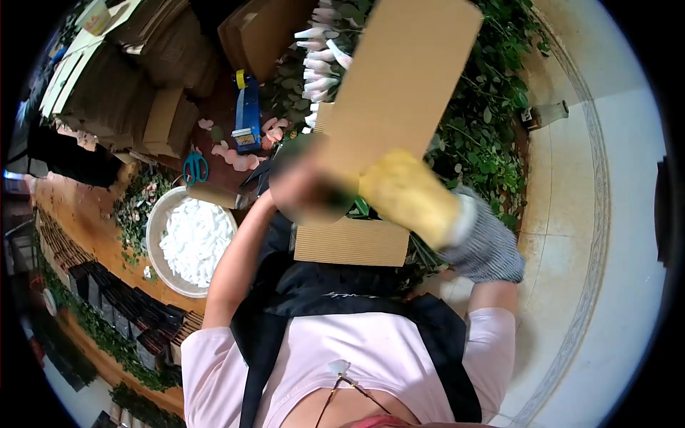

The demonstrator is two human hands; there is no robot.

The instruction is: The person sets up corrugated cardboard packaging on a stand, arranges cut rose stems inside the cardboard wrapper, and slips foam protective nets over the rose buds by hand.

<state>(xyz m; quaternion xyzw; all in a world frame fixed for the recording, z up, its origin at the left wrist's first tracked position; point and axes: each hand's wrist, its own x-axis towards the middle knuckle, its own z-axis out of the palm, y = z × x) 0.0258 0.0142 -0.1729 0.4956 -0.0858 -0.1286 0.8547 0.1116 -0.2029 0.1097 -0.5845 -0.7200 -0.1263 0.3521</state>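
A plain brown cardboard sheet point(410, 78) rises at a slant in front of me, over pale wrapped flower heads point(319, 71) and green leaves. My right hand point(403, 192), in a yellow work glove with a grey knit cuff, grips its lower right part. At the lower left corner is my left hand point(294, 184), which is bare; a round blur hides its fingers and anything in them. Closer to my body lies a ribbed piece of corrugated cardboard point(351, 242), with a few green leaves and stems behind it.
To the left stand a bowl of white pieces point(197, 242), teal scissors point(195, 168) and a blue tape dispenser point(247, 114) among pink petals. Stacked cardboard point(107, 93) fills the upper left. Leafy stems point(489, 121) line the right edge, beside a glass bottle point(546, 115).
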